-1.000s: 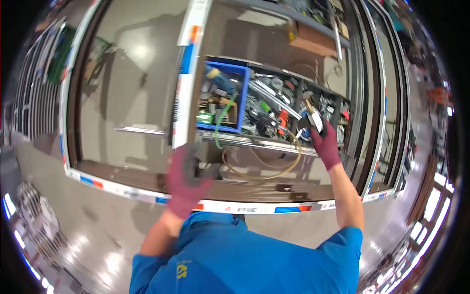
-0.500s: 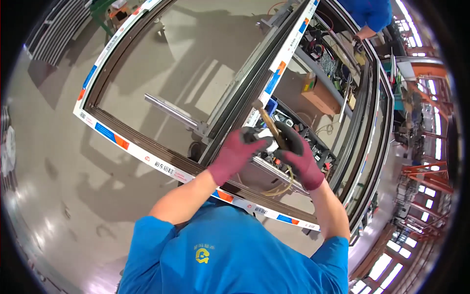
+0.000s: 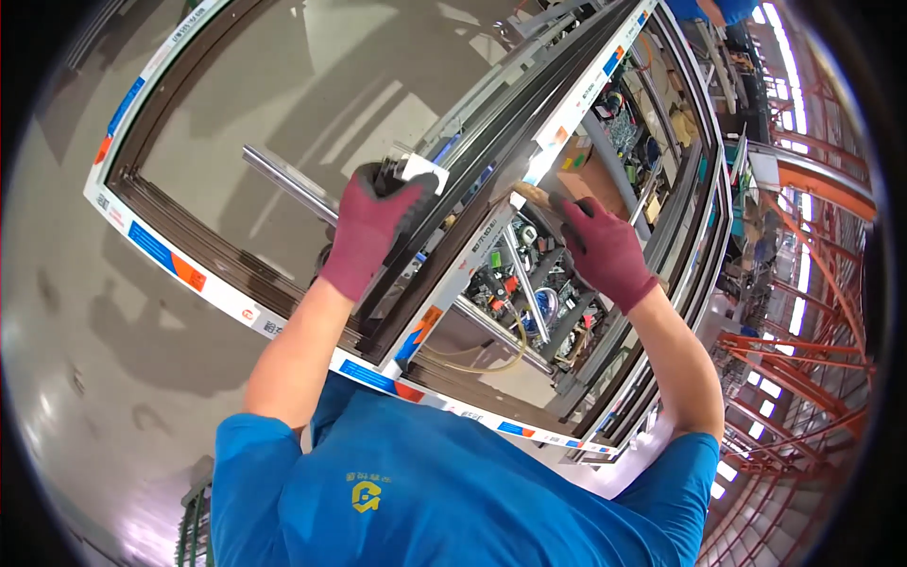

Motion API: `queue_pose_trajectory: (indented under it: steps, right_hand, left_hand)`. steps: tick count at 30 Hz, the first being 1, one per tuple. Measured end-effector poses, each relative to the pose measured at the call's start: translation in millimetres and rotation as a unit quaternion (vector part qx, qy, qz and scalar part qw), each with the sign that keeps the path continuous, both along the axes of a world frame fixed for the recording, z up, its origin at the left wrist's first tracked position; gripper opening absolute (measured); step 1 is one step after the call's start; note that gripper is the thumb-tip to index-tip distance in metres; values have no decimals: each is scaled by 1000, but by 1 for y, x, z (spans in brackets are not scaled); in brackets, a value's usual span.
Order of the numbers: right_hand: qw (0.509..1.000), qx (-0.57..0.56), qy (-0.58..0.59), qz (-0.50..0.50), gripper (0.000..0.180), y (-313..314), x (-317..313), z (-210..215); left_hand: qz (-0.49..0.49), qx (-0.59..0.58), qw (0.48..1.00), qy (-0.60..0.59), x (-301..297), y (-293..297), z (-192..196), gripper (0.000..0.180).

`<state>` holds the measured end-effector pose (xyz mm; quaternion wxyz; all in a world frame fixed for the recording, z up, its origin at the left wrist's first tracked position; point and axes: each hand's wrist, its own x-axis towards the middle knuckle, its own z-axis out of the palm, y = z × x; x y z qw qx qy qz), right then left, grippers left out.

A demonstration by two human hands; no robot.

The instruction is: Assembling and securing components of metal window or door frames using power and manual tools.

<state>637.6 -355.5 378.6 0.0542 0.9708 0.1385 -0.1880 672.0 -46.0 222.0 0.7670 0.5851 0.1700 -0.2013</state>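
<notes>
The gloved left hand (image 3: pixel 371 227) gripped a small white fitting (image 3: pixel 416 172) against the window frame's centre bar (image 3: pixel 491 189), while the right hand (image 3: pixel 605 250) clasped a wooden-handled tool (image 3: pixel 535 197), which likely needed aligning on it next.

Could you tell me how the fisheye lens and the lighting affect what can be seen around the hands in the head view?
In the head view, the window frame bows toward the rim; the glass pane carries pale reflected glare; the left hand and right hand look reasonably sharp at centre; the right edge, with orange steelwork, is washed by bright lights.
</notes>
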Motion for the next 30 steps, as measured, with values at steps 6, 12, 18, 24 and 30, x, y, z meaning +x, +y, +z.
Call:
queue_pose_trajectory:
  steps: [6,12,18,24,30]
  right_hand:
    - [997,-67,-23,18,44,-4,27,8]
    - [997,-72,-29,21,45,-6,29,13]
    - [976,129,-96,-144,41,-20,10,41]
    - [947,120,-63,-291,42,-55,-7,61]
    - [960,69,-103,-249,45,-37,2,83]
  left_hand:
    - [30,-32,998,-36,24,-45,-22,45]
    - [37,-31,999,-4,33,-96,-27,47]
    - [-22,-14,1000,1,56,-132,-33,51]
    - [-53,-84,995,-5,65,-165,-43,47]
    - [-75,-130,988,34,68,-176,-59,60]
